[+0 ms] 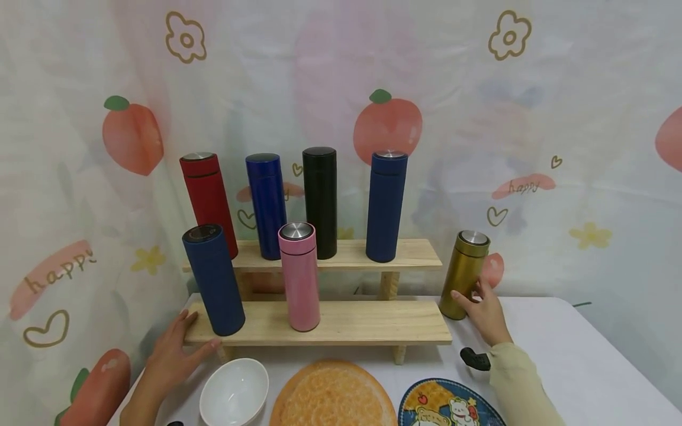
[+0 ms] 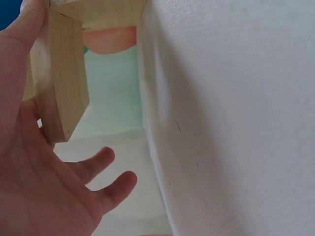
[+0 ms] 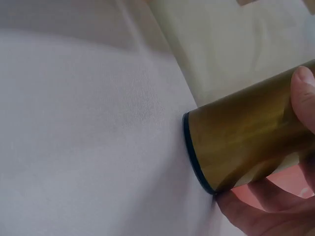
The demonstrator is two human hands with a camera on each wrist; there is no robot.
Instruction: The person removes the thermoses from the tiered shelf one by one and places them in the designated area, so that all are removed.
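Observation:
A gold flask (image 1: 464, 273) stands on the white table just right of the two-step wooden shelf (image 1: 362, 322). My right hand (image 1: 482, 310) grips its lower body; in the right wrist view the thumb and fingers (image 3: 256, 209) wrap the gold flask (image 3: 241, 140) near its black-rimmed base. My left hand (image 1: 176, 349) rests open against the lower shelf's left end, thumb along the front edge; the left wrist view shows the open left hand (image 2: 54, 187) beside a wooden leg (image 2: 61, 83). A dark blue flask (image 1: 214, 279) stands nearest it.
The lower step also holds a pink flask (image 1: 300, 276); the upper step carries red (image 1: 208, 201), blue (image 1: 266, 204), black (image 1: 320, 201) and navy (image 1: 386, 204) flasks. In front lie a white bowl (image 1: 234, 391), an orange round mat (image 1: 333, 395) and a cartoon plate (image 1: 450, 405). A printed curtain hangs behind.

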